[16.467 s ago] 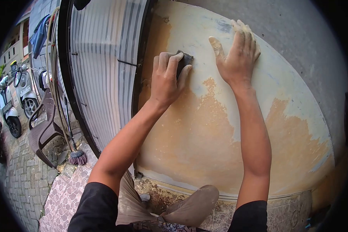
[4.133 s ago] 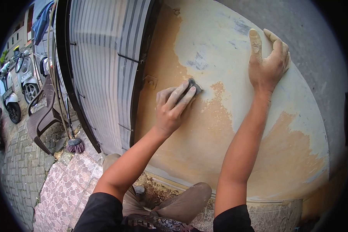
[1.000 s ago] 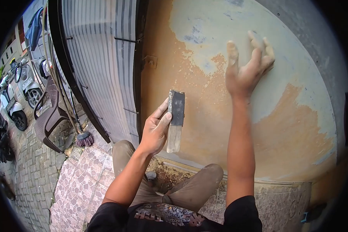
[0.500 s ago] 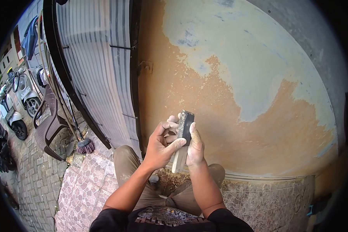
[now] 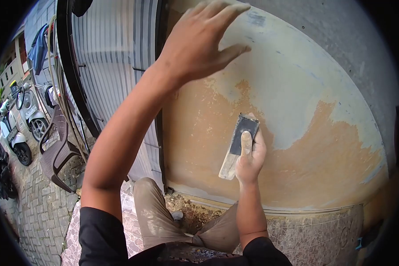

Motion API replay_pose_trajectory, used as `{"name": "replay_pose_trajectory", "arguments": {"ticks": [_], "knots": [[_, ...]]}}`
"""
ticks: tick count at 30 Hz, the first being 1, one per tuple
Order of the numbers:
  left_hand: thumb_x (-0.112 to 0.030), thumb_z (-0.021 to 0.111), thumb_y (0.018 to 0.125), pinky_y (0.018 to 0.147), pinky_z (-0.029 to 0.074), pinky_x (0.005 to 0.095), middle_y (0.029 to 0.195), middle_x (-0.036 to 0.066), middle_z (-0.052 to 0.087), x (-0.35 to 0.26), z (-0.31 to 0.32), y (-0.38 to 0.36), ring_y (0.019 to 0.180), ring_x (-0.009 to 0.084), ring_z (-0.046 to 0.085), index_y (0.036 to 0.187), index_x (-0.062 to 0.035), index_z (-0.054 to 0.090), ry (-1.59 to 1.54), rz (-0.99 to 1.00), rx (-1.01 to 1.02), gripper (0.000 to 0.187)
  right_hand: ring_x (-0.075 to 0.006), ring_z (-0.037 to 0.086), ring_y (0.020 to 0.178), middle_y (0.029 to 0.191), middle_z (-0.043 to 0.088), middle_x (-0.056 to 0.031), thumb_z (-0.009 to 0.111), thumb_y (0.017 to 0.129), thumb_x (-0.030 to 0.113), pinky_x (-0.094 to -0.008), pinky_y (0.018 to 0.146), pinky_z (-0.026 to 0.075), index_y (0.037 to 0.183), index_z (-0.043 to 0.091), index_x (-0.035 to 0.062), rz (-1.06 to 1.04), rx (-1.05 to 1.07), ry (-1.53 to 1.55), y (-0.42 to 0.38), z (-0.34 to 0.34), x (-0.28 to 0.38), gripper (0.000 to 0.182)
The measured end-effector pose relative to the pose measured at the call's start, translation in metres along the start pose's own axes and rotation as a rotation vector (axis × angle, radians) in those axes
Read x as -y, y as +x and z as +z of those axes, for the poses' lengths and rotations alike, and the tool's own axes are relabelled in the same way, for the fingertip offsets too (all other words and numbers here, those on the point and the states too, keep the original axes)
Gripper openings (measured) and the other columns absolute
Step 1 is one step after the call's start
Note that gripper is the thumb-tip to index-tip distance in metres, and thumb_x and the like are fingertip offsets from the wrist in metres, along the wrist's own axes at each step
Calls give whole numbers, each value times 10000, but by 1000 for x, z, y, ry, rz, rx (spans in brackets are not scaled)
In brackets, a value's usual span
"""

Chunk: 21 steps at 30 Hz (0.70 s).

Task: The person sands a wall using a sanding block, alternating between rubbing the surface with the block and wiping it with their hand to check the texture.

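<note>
Broadly, from largest to smallest:

Wall [image 5: 297,88]: filling the centre and right of the frame, showing pale blue-grey paint in its upper part and a bare orange-tan patch spreading across the lower part.

Corrugated gate [image 5: 115,66]: standing in the upper left of the frame beside the wall, framed by a dark metal post.

Paved ground [image 5: 35,213]: running along the lower left, carrying a brown plastic chair [image 5: 55,148] and, further out at the left edge, parked scooters [image 5: 13,128].

Left hand [image 5: 201,42]: rising into the upper centre of the frame, fingers spread apart and gripping nothing, hovering in front of the wall; whether it is touching the surface is not clear.

Right hand [image 5: 250,155]: sitting at the centre of the frame, just below the middle, fingers wrapping the sanding block with the thumb lying along its face.

Sanding block [image 5: 238,145]: being held tilted in the right hand, dark abrasive sheet covering its upper end, bare pale wood showing at its lower end, in front of the orange-tan patch.

Knees [image 5: 181,221]: bending at the bottom centre in dusty tan trousers, close to the foot of the wall.
</note>
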<state>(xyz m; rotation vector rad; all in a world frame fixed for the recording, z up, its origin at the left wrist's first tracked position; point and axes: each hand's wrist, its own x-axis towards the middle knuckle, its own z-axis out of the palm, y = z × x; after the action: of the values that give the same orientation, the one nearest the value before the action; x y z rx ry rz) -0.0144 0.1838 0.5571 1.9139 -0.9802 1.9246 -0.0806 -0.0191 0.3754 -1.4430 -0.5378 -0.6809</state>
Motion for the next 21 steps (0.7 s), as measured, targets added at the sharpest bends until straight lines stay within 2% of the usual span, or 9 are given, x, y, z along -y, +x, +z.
{"name": "replay_pose_trajectory", "arguments": {"ticks": [2,4,5,6,8,10,14,16,21], "knots": [[-331,766,852,1003,468,458,1143,136,680,23,29,27,1103,344,622,1323,-88,618,31,28,-106,550,-150,628,1039,1188,675,-96,589,1058,217,-281,950,488,1443,483,-86,-118,-16,-139,16,2,-6,502],[-374,491,1043,1256,229,481,1587,244,370,43,49,49,1499,380,319,1520,22,383,283,41,73,628,-159,636,1037,1205,674,-114,618,1042,193,-278,945,492,1474,453,-87,-230,-40,-279,33,8,-9,541],[-374,491,1043,1256,229,481,1587,244,370,46,53,47,1499,380,319,1520,22,383,276,46,68,628,-177,627,988,1143,659,-121,655,1010,156,-291,878,501,1494,430,-80,-365,-93,-406,43,14,-8,583],[-379,503,1038,1249,244,478,1563,240,410,49,58,44,1487,381,342,1490,31,427,236,37,70,614,-195,618,938,1081,644,-127,693,979,119,-304,810,509,1514,408,-73,-501,-148,-533,50,18,-7,636],[-384,515,1034,1242,258,476,1539,236,449,54,63,35,1474,382,366,1461,39,471,192,35,72,603,-209,618,920,1069,621,-140,742,936,84,-318,741,517,1458,463,-53,-385,-151,-421,59,24,-13,608],[-365,529,1029,1229,280,478,1464,221,537,55,63,27,1431,383,428,1372,38,567,97,41,5,530,-221,617,878,987,612,-134,787,880,33,-340,692,512,1317,562,-7,-728,-182,-332,81,29,-31,494],[-299,573,1006,1181,336,470,1352,207,606,55,60,24,1350,376,503,1267,21,633,80,65,-93,417,-251,626,858,972,630,-128,818,843,24,-356,681,521,1187,606,29,-847,-139,-632,91,33,-28,404],[-226,615,968,1077,402,467,1177,185,640,54,57,24,1187,360,578,1168,5,663,88,22,-188,310,-285,639,865,998,644,-137,819,824,-14,-368,769,543,1154,610,15,-910,-161,-812,93,38,-27,392],[-192,644,923,961,431,467,993,149,603,53,58,22,1007,337,581,1025,-14,665,30,-114,-242,206,-278,632,851,969,650,-115,810,814,-21,-384,726,529,1109,650,27,-888,-167,-848,70,29,-54,339]]}}
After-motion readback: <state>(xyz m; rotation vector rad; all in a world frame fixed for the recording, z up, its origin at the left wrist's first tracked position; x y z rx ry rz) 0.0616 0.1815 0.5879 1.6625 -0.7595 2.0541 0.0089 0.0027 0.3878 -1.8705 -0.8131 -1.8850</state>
